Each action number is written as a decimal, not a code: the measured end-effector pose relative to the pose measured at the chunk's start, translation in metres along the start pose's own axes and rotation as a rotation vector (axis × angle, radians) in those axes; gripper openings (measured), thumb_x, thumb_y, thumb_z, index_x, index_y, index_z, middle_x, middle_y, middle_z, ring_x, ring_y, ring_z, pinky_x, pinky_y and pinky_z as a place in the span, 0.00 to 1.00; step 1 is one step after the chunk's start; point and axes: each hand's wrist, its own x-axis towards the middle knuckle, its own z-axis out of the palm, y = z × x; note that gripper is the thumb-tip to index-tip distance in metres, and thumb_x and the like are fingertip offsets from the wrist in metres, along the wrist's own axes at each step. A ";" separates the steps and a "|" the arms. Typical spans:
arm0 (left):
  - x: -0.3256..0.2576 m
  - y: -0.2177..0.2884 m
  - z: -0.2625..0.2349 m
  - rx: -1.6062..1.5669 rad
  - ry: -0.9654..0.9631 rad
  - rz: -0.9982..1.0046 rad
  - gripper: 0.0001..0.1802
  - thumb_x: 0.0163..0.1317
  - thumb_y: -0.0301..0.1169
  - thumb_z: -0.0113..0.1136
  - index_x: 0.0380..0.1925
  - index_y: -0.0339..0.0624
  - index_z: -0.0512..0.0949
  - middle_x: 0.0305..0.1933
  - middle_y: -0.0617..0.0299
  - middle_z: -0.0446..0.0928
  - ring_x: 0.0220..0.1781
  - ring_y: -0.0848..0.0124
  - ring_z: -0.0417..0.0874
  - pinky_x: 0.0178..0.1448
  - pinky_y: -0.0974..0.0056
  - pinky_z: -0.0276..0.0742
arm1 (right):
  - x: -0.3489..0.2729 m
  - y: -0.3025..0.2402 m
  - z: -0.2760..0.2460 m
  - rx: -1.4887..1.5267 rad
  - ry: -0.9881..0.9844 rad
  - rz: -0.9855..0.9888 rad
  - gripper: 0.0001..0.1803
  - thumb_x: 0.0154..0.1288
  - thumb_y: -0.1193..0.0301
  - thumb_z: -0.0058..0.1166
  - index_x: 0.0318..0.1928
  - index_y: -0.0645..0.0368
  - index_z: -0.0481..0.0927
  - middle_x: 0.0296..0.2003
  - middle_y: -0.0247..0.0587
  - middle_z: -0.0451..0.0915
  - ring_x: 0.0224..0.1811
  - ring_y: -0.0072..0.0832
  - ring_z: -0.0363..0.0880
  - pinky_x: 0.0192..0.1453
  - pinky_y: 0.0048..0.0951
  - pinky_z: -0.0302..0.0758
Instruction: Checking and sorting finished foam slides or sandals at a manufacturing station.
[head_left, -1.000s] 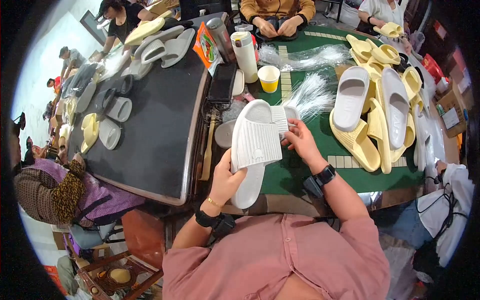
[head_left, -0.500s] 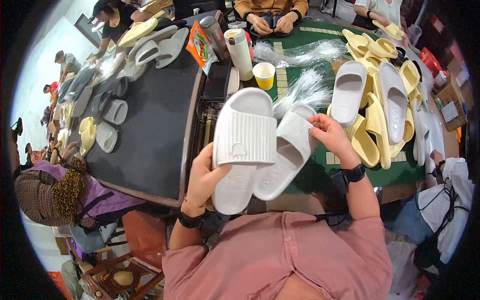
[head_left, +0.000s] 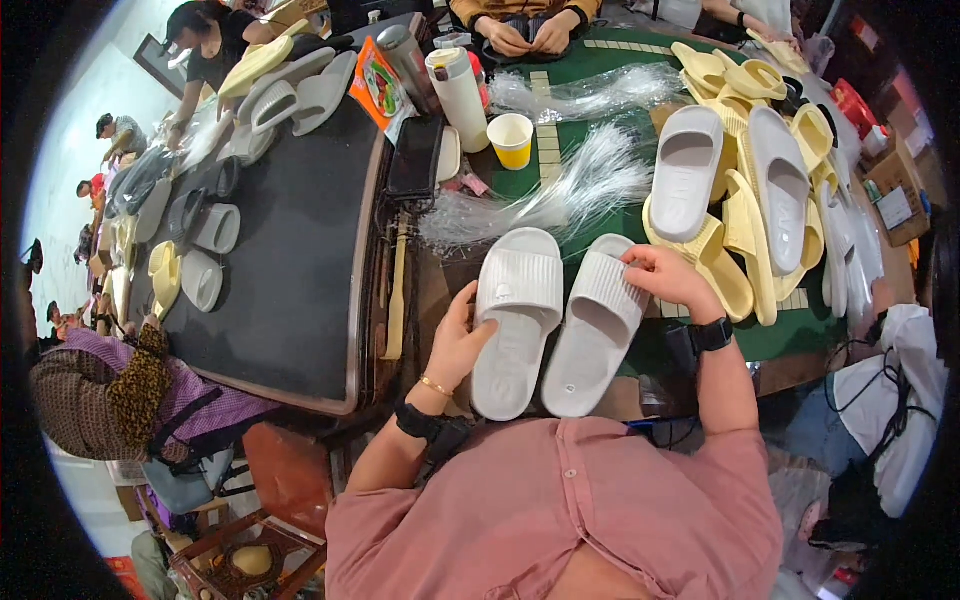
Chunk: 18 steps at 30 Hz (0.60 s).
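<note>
Two light grey slide slippers lie side by side in front of me at the near edge of the table, straps up and toes pointing away. My left hand (head_left: 462, 348) grips the outer side of the left slipper (head_left: 510, 365), the thumb resting over its edge by the ribbed strap. On the right slipper (head_left: 590, 345), my right hand (head_left: 676, 278) pinches the outer side of the strap. Just beyond them spreads a bundle of clear plastic strands (head_left: 540, 200).
A pile of yellow slippers (head_left: 740, 225) with a grey pair (head_left: 688, 172) on top stands at the right. Farther off are a paper cup (head_left: 511, 142), a white bottle (head_left: 457, 100) and a seated person's hands (head_left: 527, 37). More slippers line the black table (head_left: 290, 230) at left.
Both slippers have come down toward me and now sit apart, side by side; before, the left one was raised and overlapped the right. Both hands still hold them.
</note>
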 end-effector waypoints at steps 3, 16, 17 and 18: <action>-0.009 0.000 0.014 0.226 0.052 0.118 0.37 0.58 0.27 0.61 0.67 0.32 0.60 0.51 0.46 0.78 0.50 0.58 0.81 0.55 0.60 0.75 | 0.010 0.003 0.003 -0.026 0.002 -0.050 0.18 0.61 0.64 0.57 0.46 0.65 0.80 0.31 0.41 0.83 0.30 0.23 0.79 0.36 0.28 0.75; -0.014 0.034 0.007 0.727 0.029 0.451 0.39 0.50 0.25 0.62 0.66 0.36 0.63 0.67 0.44 0.62 0.68 0.47 0.62 0.70 0.50 0.61 | 0.002 -0.008 0.030 -0.174 0.476 -0.178 0.17 0.62 0.62 0.58 0.42 0.64 0.81 0.36 0.49 0.79 0.41 0.45 0.79 0.48 0.39 0.75; -0.011 0.045 0.005 0.750 -0.012 0.471 0.39 0.50 0.25 0.63 0.66 0.36 0.64 0.67 0.44 0.63 0.68 0.47 0.63 0.70 0.50 0.61 | 0.003 -0.014 0.031 -0.183 0.503 -0.219 0.17 0.61 0.62 0.58 0.43 0.64 0.81 0.38 0.49 0.79 0.43 0.46 0.78 0.50 0.41 0.74; -0.007 0.057 0.005 0.773 -0.053 0.493 0.39 0.49 0.26 0.63 0.65 0.36 0.64 0.66 0.44 0.64 0.67 0.47 0.64 0.70 0.50 0.61 | 0.003 -0.019 0.032 -0.194 0.531 -0.260 0.18 0.61 0.61 0.58 0.43 0.63 0.80 0.40 0.50 0.79 0.46 0.48 0.77 0.52 0.42 0.73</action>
